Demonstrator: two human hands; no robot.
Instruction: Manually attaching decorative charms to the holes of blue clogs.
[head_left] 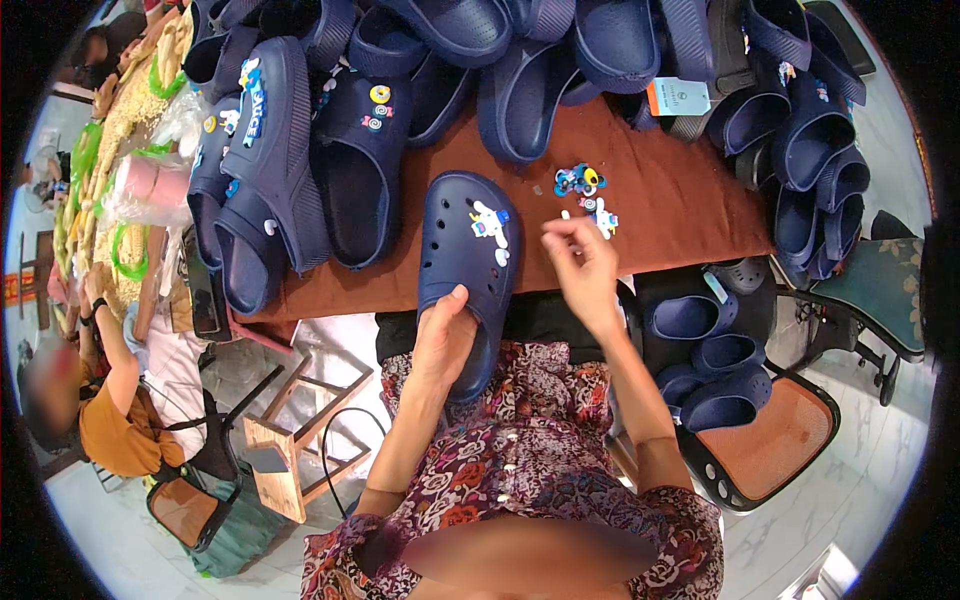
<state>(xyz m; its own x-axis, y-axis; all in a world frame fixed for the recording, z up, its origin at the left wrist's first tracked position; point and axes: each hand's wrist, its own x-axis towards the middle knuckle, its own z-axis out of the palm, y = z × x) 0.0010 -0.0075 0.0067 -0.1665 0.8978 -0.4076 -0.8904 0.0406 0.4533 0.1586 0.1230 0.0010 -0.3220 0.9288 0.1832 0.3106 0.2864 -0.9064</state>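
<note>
A navy clog [468, 270] lies toe-away at the near edge of the brown-covered table [680, 215], its heel end overhanging toward the person's lap. The left hand [443, 340] grips that heel end, thumb on top by the opening and the other fingers wrapped underneath, out of sight. A white figure charm [490, 224] sits on the clog's perforated top, with a smaller white piece just below it.

The right hand [585, 270] hovers just right of the clog, apart from it, thumb and forefinger pinched together at the tips; they seem to hold something very small, but it is too tiny to make out. Just beyond those fingertips a small heap of coloured charms [582, 181] lies on the table, with a white charm [604, 220] nearer the hand.

A pile of navy clogs [360, 170] crowds the far half of the table, several already carrying charms; the top ones are cut off by the picture's edge. More navy clogs [715, 365] sit heaped on an orange mesh chair [780, 440] to the right. At far left another person in an orange top [115, 425] sits partly hidden by the rim
</note>
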